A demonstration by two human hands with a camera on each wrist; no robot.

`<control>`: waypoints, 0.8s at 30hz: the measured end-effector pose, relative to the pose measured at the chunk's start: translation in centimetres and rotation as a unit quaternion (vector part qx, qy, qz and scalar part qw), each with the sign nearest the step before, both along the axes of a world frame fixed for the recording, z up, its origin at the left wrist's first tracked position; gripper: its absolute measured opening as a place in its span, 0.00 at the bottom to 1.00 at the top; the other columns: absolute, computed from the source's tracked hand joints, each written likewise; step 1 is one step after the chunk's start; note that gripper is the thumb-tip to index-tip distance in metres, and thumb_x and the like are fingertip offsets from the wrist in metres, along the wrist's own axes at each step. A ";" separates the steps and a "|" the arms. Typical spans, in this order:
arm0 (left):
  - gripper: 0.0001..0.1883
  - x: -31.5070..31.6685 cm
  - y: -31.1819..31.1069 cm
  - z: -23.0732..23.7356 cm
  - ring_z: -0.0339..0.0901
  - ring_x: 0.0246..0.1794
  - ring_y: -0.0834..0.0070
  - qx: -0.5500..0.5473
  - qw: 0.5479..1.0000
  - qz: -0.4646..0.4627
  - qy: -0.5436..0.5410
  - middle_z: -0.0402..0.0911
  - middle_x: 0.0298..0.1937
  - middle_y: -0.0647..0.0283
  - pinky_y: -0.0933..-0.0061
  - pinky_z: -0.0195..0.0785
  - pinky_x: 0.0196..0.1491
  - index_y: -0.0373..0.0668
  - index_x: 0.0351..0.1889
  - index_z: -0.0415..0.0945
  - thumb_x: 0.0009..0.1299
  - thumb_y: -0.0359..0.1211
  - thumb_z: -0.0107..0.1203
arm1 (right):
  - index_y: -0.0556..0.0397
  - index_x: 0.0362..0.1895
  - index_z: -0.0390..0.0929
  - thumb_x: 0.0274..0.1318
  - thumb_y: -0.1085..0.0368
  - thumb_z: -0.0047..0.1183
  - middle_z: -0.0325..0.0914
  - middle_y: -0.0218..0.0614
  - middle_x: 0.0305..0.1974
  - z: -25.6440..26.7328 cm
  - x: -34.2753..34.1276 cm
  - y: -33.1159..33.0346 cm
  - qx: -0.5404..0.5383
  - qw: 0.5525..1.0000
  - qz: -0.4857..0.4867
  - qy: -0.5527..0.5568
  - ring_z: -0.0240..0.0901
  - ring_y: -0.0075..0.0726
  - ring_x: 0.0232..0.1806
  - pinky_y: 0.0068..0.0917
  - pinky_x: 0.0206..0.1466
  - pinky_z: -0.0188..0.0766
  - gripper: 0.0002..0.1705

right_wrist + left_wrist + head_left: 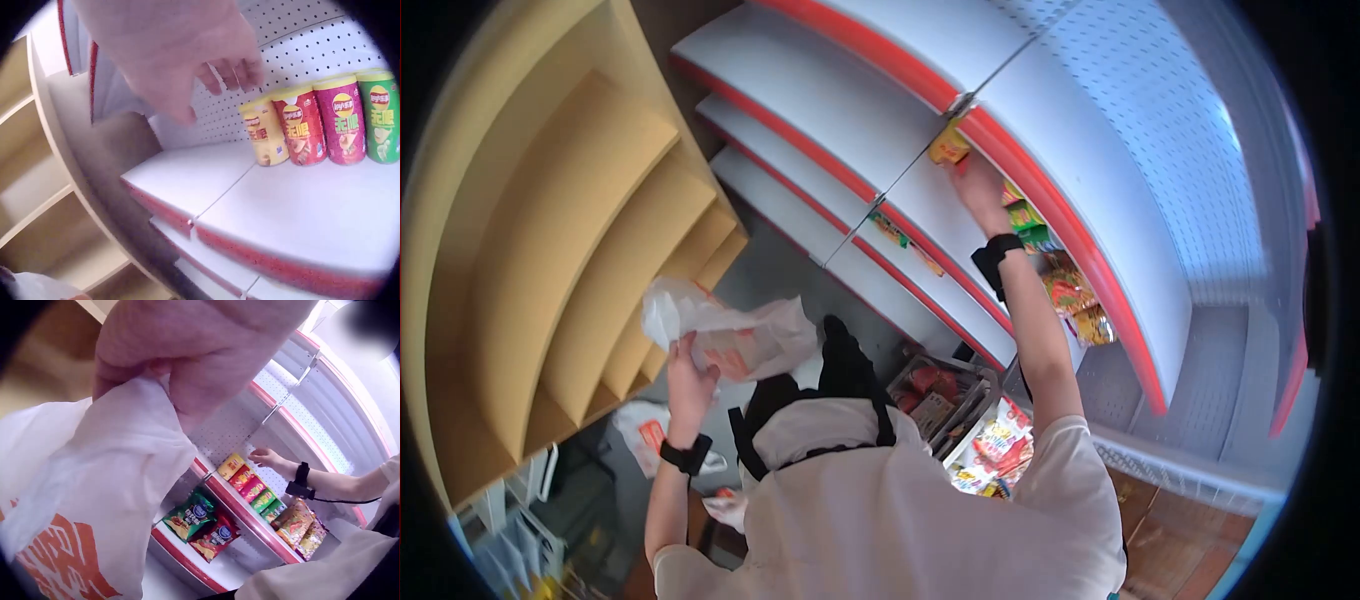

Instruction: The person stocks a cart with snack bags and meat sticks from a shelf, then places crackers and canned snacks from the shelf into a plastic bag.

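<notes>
My left hand (690, 385) grips the top of a white plastic bag (750, 340) with orange print; in the left wrist view the bag (125, 462) hangs from the curled fingers. My right hand (977, 190) reaches over a shelf beside a yellow can (949, 145). Seen from the right wrist, the hand (181, 56) is above and left of the yellow can (265, 134), fingers loosely bent and holding nothing. A red can (301, 128), a purple can (340, 122) and a green can (380, 119) stand upright in a row beside it.
Snack bags (1068, 290) lie further along the same shelf. Green (192, 515) and red (215, 536) chip bags are on the shelf below. Wooden shelving (600, 150) stands at the left. A basket (945, 400) of goods and another white bag (645, 435) are near my body.
</notes>
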State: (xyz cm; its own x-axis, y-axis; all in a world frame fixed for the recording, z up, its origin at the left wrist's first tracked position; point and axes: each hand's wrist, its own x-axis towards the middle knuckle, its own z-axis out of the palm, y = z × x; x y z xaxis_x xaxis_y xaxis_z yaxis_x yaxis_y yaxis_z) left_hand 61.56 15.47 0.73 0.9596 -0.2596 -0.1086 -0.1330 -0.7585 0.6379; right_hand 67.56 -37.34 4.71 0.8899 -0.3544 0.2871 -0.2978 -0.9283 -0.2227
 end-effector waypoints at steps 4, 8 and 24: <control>0.32 -0.3 -1.1 0.3 0.72 0.50 0.45 0.049 0.997 0.064 0.000 0.72 0.49 0.44 0.58 0.68 0.53 0.33 0.56 0.68 0.48 0.21 0.59 | 0.61 0.51 0.72 0.59 0.44 0.51 0.78 0.52 0.44 -4.7 2.2 -6.6 0.139 0.990 0.006 -0.011 0.74 0.53 0.50 0.39 0.55 0.67 0.31; 0.31 -0.7 -2.4 1.2 0.72 0.50 0.46 0.043 0.992 0.117 0.028 0.73 0.49 0.45 0.59 0.68 0.53 0.32 0.55 0.69 0.48 0.21 0.59 | 0.60 0.53 0.71 0.61 0.42 0.48 0.78 0.49 0.46 -7.2 3.0 -10.0 0.131 0.991 0.023 0.027 0.74 0.51 0.50 0.38 0.56 0.66 0.32; 0.41 -1.3 -3.8 0.1 0.72 0.57 0.55 -0.078 0.979 0.175 0.068 0.74 0.55 0.47 0.65 0.66 0.58 0.30 0.62 0.64 0.46 0.26 0.66 | 0.55 0.55 0.70 0.59 0.45 0.50 0.74 0.43 0.53 -0.6 3.4 -4.0 0.282 0.955 -0.013 0.094 0.70 0.42 0.56 0.34 0.60 0.63 0.30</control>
State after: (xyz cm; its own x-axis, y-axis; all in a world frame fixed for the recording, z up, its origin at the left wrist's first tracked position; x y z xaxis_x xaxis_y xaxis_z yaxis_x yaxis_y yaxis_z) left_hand 60.26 11.62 0.80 0.9722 0.0592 -0.2267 0.2120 -0.6343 0.7434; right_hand 70.92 -41.35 4.08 0.8958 -0.4282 -0.1190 -0.4027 -0.6688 -0.6250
